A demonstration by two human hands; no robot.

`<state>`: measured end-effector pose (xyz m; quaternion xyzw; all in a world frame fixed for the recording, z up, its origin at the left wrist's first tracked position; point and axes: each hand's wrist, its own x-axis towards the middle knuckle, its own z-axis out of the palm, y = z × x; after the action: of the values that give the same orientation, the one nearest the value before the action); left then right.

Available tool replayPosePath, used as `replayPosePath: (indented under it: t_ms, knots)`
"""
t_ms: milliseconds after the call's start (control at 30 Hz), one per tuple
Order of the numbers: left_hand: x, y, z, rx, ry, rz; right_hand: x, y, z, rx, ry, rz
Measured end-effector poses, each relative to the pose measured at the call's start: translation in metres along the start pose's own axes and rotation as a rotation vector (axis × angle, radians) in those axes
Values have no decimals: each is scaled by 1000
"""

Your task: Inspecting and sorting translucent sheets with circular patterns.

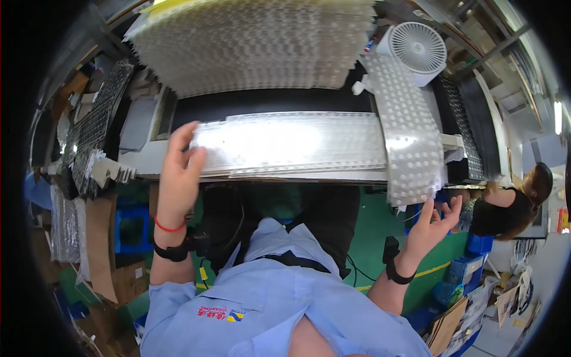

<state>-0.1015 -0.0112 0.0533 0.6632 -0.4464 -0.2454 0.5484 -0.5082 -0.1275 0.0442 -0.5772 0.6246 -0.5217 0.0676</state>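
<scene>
A stack of long, clear plastic strips (303,143) with shiny glare lies crosswise on the bench in front of me. My left hand (181,163) grips the left end of the top strip, thumb on the near side and fingers at the far corner. To the right, a dotted translucent plastic strip (410,125) runs front to back, overlaps the stack's right end and hangs over the bench's front edge. Just below its near end is my right hand (433,223), palm up with fingers spread. One fingertip is at the strip's edge; whether it touches, I cannot tell.
A tall pile of dotted plastic sheets (250,50) stands at the back. A white fan (413,50) is at the back right. Black perforated trays (461,125) stand on the right, and more dark mesh sheets (98,128) on the left. Another person (505,202) is at far right.
</scene>
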Motion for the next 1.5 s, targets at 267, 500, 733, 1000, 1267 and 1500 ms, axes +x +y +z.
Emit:
replayPosePath:
  t_ms: [267, 500, 733, 1000, 1267, 1500]
  knots:
    - [-9, -29, -40, -181, -5, -298, -32, -58, 61, 362, -438, -136]
    - [13, -28, -41, -517, 8, -295, -44, -84, 85, 356, -594, -232]
    - [39, -59, -42, -246, -243, -335, -37, -79, 89, 275, -660, -190]
    - [38, -54, -51, -334, -205, -354, -32, -53, 102, -25, -635, -201]
    - [30, -64, -57, -330, -190, -309, -25, -48, 115, -221, -637, -111]
    - [23, -69, -67, -331, -87, -302, -24, -62, 114, -143, -697, -98]
